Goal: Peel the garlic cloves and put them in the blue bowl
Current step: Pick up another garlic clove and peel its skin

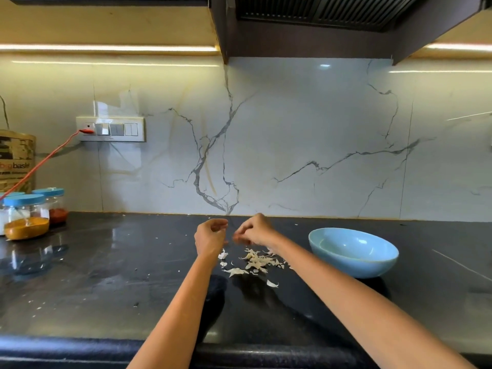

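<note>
garlic peeling station: hands raised over the skins

from my remote feed, nearest to me is the rounded front edge of the black countertop (80, 310); both bare forearms cross it and reach away from the camera. past a bare stretch of counter, a scatter of white garlic skins (255, 262) lies on the dark surface, with one loose piece nearer to me than the rest. the blue bowl (354, 253) sits on the counter just right of that scatter, close beside the right forearm; i see nothing in the part of its inside that shows.

above the skins, the left hand (211, 234) has its fingers curled in; i cannot tell whether it holds anything. the right hand (254, 231) is close beside it, fingers bunched around something small at the tips; it is too blurred for me to name, so i cannot confirm a garlic clove in either hand.

further back on the left stand spice jars (28, 215) with blue lids, holding yellow, red and white powders. behind them is a printed paper bag (16, 158), and an orange cable (48, 158) runs up to the switch panel (110, 129) on the veined marble backsplash (292, 134).
</note>
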